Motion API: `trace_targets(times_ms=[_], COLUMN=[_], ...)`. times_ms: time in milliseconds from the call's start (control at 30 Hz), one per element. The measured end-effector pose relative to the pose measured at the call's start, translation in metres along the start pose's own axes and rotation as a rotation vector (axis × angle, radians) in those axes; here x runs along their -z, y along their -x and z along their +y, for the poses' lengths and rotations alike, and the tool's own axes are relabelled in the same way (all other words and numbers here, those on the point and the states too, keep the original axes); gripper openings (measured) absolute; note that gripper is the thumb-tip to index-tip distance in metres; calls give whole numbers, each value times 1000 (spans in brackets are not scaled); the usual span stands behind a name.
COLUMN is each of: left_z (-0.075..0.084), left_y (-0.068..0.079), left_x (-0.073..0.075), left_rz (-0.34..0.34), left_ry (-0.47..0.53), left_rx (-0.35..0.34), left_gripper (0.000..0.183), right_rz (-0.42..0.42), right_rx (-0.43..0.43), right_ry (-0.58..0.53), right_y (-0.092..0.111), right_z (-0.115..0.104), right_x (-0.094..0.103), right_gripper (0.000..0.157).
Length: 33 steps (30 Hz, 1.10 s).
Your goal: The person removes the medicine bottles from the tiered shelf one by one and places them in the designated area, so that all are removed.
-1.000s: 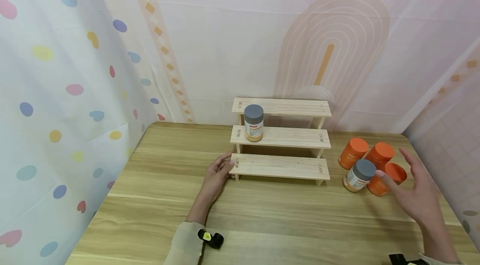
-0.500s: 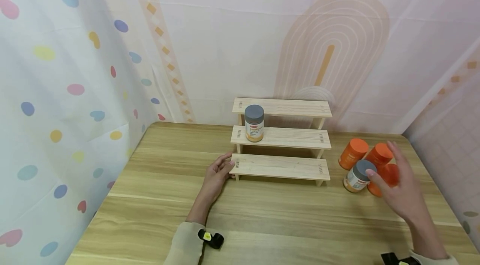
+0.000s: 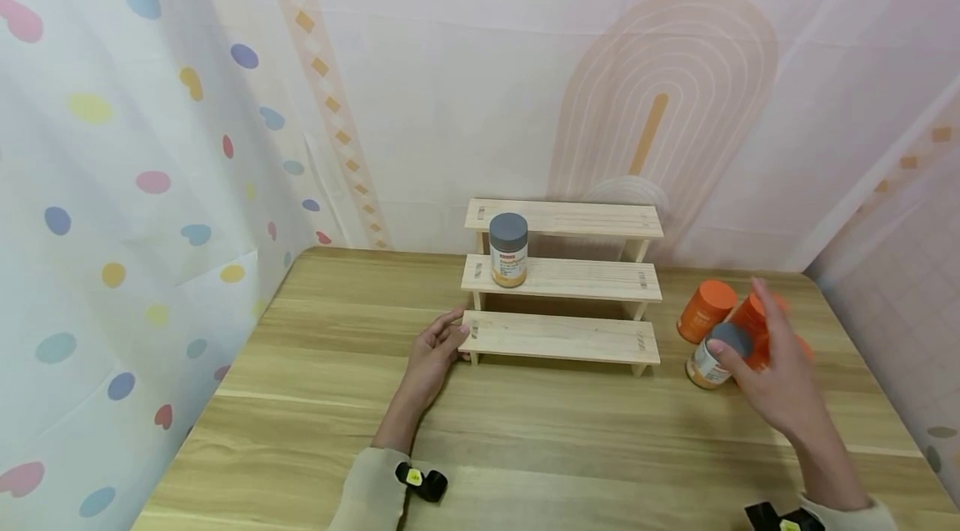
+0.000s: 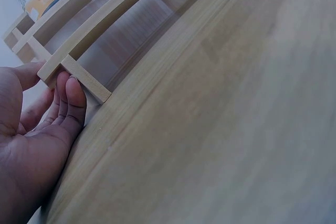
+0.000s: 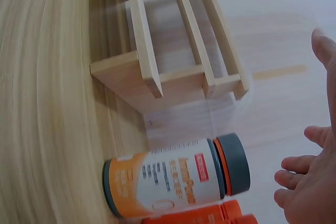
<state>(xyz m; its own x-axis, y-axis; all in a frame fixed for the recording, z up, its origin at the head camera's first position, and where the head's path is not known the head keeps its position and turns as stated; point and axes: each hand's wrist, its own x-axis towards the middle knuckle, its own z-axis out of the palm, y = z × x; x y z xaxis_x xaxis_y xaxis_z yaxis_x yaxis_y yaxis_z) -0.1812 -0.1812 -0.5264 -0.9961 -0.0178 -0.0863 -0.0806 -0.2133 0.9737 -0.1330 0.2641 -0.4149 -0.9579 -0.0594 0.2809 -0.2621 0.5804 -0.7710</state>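
Note:
My left hand (image 3: 426, 368) pinches the left end of the lowest step of a three-tier wooden display stand (image 3: 558, 337); in the left wrist view the thumb is on top and curled fingers (image 4: 76, 95) are beneath. A grey-lidded supplement jar (image 3: 509, 252) stands upright at the left of the middle step. To the right of the stand, my right hand (image 3: 783, 385) hovers over a second grey-lidded jar (image 3: 707, 368), thumb and fingers spread. The right wrist view shows this jar's label, with a gap between its lid and the fingers (image 5: 291, 170).
Several orange bottles (image 3: 705, 313) stand close behind and beside the second jar, partly hidden by the right hand. A patterned cloth (image 3: 450, 114) hangs along the back and sides of the wooden table (image 3: 315, 373). Each wrist wears a black strap.
My right hand has moved left, from over the orange bottles to over the grey-lidded jar on the table. The left hand and the stand have kept their places.

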Motion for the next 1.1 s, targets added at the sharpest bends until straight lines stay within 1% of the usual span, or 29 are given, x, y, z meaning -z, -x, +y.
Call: trace_targets(times_ms=[133, 333, 500, 733, 867, 1100], left_z=[0, -1, 0, 0, 0, 0], left_y=[1, 0, -1, -1, -1, -1], left_x=[0, 0, -1, -1, -1, -1], left_rz=[11, 8, 6, 6, 6, 1], left_ry=[1, 3, 0, 2, 4, 9], left_rx=[1, 0, -2, -5, -7, -7], left_gripper=[45, 44, 44, 43, 44, 44], right_rz=[-6, -27, -36, -44, -50, -82], right_rx=[-8, -27, -10, 33, 36, 21], right_ry=[21, 38, -3, -72, -74, -94], right_y=[-4, -9, -13, -20, -24, -29], right_z=[-6, -15, -20, -27, -31, -36], right_x=[-6, -14, -20, -32, -40, -52], right_gripper=[96, 97, 98, 93, 92, 92])
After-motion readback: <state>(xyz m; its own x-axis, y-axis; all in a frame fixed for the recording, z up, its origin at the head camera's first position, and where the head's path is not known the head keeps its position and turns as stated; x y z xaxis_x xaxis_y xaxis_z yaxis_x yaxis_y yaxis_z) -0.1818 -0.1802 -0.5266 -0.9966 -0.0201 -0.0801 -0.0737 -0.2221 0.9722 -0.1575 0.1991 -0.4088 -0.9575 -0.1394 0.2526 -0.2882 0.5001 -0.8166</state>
